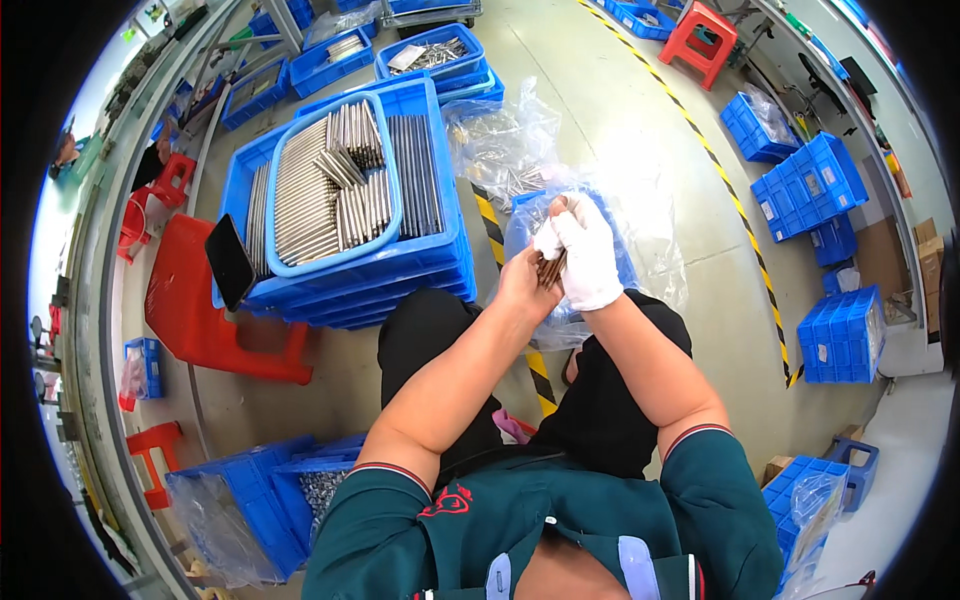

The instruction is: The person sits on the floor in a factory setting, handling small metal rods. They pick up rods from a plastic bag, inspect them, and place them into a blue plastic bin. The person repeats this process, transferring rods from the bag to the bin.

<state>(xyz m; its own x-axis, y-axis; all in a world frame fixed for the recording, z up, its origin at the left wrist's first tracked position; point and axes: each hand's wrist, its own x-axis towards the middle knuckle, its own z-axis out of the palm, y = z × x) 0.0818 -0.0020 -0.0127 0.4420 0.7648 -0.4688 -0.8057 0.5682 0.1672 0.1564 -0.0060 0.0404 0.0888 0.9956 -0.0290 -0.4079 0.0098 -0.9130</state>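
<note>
Over a plastic-lined blue crate (626,262) between my knees, my two hands meet. My bare left hand (526,288) is closed around a small bundle of thin metal rods (550,270), which look brownish here. My right hand (590,258) wears a white glove and is closed over the upper end of the same bundle; its fingertips are partly hidden. To the left, a light-blue basket (397,200) holds rows of silver metal rods (305,205), some lying crosswise on top. It rests on a stack of blue crates (440,262) with darker rods (408,165) beside it.
A black phone-like screen (231,262) stands at the stack's left corner, near a red plastic stool (190,295). Clear plastic bags (510,125) lie ahead. Yellow-black tape (690,125) crosses the floor. Blue crates (808,188) and another red stool (700,42) stand to the right.
</note>
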